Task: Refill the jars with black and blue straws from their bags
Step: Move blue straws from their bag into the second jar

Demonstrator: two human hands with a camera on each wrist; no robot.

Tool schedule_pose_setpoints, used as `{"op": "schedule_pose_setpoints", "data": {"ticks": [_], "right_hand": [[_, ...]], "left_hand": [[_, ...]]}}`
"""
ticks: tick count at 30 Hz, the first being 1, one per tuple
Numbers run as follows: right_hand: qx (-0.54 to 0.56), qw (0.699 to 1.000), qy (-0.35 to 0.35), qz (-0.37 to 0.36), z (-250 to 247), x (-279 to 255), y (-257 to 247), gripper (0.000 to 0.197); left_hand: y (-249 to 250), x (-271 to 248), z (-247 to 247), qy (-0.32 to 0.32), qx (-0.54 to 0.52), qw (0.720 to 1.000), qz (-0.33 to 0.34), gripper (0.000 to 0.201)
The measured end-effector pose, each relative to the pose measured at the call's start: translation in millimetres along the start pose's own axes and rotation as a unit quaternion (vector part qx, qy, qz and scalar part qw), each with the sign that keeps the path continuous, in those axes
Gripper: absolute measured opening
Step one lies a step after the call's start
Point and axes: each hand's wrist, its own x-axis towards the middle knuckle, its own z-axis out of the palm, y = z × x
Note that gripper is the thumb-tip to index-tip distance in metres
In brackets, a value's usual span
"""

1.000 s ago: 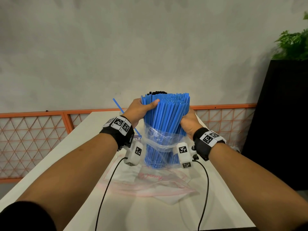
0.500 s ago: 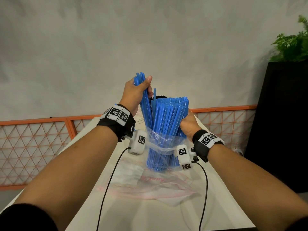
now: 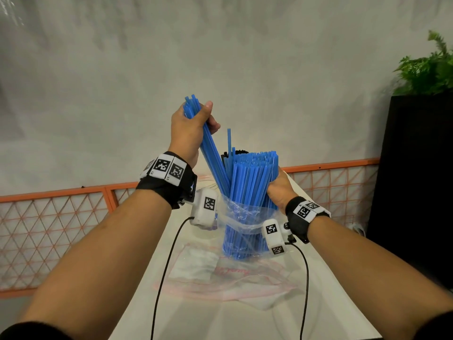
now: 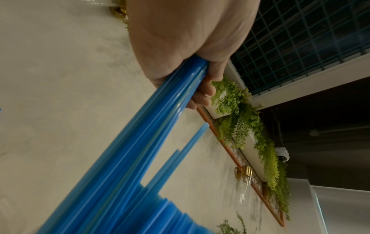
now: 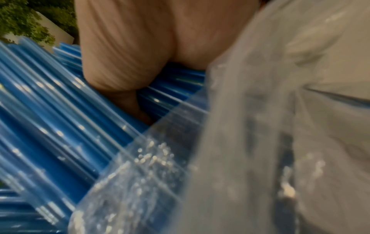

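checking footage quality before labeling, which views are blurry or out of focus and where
Head view: mostly sharp, with slight blur on the plant. Left wrist view: left hand fairly clear, nearest blue straws smeared. Right wrist view: soft throughout; the plastic bag is an unfocused haze, the right hand blurred.

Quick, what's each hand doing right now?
Left hand: gripping a small bunch of blue plastic straws.
Right hand: clasping the big bundle of blue straws in its clear plastic bag.

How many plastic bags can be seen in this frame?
2. One clear bag wraps the blue straws, upright on the table; one empty bag lies flat in front. Others may be hidden.
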Motion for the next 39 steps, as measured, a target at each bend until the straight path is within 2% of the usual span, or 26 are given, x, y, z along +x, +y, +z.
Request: {"op": "schedule_pose_setpoints", "data": {"ticks": [8, 13, 24, 39], "right_hand": [[-0.012, 1.0, 0.013, -0.017, 0.1, -1.4, -0.9, 0.023], [-0.027, 0.999, 0.01, -0.022, -0.1, -2.0, -0.9, 0.023], [-0.008, 1.0, 0.023, -0.012, 2.4, -2.1, -4.0, 0.02], [-0.001, 1.0, 0.022, 0.004, 3.1, -1.6, -6.1, 0.026]], "left_hand": [[19.2, 1.8, -4.9, 0.038, -0.029, 0.998, 0.035, 0.012], [26.0, 1.2, -4.4, 0.045, -0.005, 0.997, 0.059, 0.013], [27.3, 6.7, -14.4, 0.059, 0.031, 0.995, 0.07, 0.015], [-21.1, 7.9, -40.2, 0.018, 0.116, 0.993, 0.001, 0.016]]}}
